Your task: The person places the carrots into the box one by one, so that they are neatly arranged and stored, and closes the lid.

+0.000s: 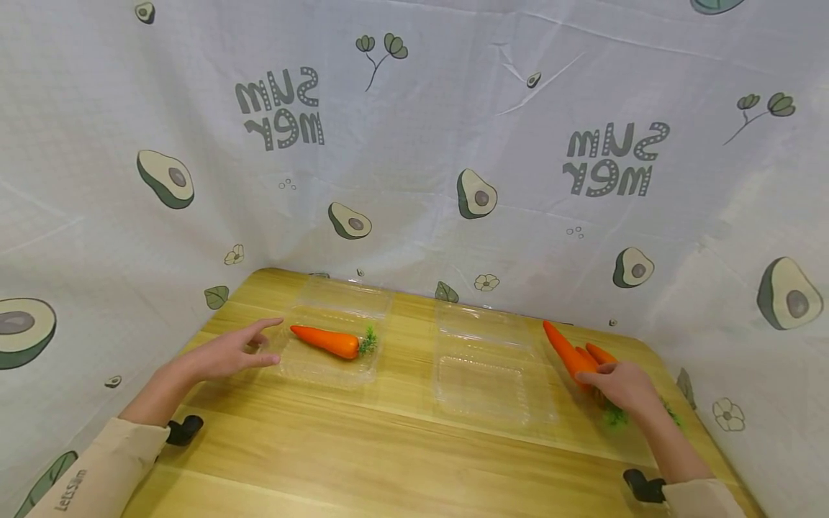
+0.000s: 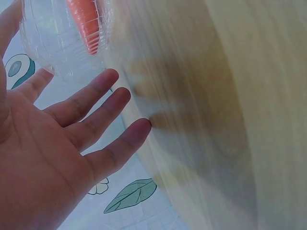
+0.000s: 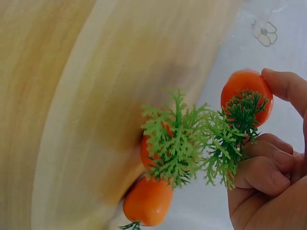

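Observation:
My right hand (image 1: 624, 385) pinches an orange carrot (image 1: 562, 347) near its leafy end, and its tip points up and left. Two more carrots lie beside it on the table; one (image 1: 601, 353) shows past the hand, and in the right wrist view their tops (image 3: 148, 201) sit below the green leaves (image 3: 177, 139). My left hand (image 1: 234, 351) has its fingers spread at the left edge of a clear plastic box (image 1: 324, 373), holding nothing. Inside that box lies a single carrot (image 1: 329, 341) with a green top.
Between the left box and the right hand stands a second clear plastic box (image 1: 482, 388), its lid (image 1: 482, 321) folded back. The wooden table (image 1: 363, 460) is bordered at the back and sides by a white curtain (image 1: 414, 144) with avocado prints.

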A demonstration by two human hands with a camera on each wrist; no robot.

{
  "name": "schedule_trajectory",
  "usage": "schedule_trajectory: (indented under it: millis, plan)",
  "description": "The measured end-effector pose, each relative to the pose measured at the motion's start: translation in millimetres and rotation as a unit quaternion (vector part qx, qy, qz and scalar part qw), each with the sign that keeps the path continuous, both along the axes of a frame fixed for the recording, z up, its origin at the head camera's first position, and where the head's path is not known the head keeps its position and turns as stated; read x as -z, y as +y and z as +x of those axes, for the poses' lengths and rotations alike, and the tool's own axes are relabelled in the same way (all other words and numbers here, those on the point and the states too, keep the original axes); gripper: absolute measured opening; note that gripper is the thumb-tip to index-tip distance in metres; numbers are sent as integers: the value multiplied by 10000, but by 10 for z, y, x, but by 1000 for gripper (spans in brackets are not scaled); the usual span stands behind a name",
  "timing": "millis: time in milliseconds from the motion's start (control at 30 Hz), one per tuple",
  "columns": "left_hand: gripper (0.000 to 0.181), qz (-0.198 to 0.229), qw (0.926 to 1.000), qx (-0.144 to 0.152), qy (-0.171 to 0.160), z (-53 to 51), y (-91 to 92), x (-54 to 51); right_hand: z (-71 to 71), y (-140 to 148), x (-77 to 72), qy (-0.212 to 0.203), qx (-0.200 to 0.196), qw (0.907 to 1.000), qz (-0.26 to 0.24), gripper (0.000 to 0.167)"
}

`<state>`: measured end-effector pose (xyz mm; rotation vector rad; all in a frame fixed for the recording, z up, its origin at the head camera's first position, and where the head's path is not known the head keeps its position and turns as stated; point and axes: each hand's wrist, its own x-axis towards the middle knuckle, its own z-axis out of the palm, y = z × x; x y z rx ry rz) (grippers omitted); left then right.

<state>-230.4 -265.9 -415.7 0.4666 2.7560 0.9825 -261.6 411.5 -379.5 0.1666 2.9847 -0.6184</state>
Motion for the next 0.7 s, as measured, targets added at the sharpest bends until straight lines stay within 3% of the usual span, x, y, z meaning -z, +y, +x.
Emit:
schedule_trajectory:
  millis: [700]
  plan:
    - [82, 17, 10000, -32, -56, 21, 18, -18, -2, -98, -131, 276, -237, 9988, -331, 68]
